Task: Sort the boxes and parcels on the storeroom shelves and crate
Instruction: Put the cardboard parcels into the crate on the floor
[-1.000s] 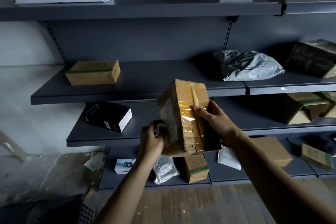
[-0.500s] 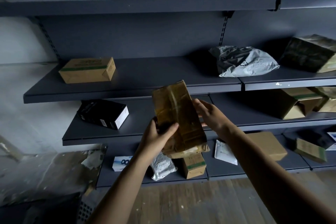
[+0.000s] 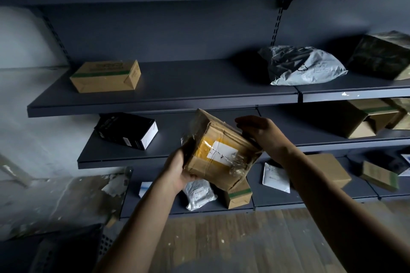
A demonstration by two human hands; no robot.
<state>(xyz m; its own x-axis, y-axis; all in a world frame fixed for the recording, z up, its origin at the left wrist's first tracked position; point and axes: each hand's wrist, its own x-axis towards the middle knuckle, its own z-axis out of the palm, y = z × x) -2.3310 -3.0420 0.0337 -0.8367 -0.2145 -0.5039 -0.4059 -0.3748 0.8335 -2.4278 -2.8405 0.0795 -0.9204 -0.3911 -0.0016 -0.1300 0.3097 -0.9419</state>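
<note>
I hold a taped cardboard parcel (image 3: 218, 153) in front of the middle shelf (image 3: 177, 155), tilted, its face with yellow tape and a white label turned toward me. My left hand (image 3: 177, 168) grips its lower left corner from underneath. My right hand (image 3: 260, 132) curls over its upper right edge. Loose clear tape hangs off the parcel's corners.
A brown box (image 3: 106, 76) and a grey poly bag (image 3: 304, 65) lie on the upper shelf (image 3: 199, 95). A black box (image 3: 126, 129) sits on the middle shelf, brown boxes (image 3: 368, 117) at its right. Small parcels (image 3: 198, 193) fill the bottom shelf. A dark crate (image 3: 66, 248) stands lower left.
The parcel has been turned in my hands: its narrow taped side faced me before, now the labelled face does. My left hand slid under its corner and the view shifted slightly.
</note>
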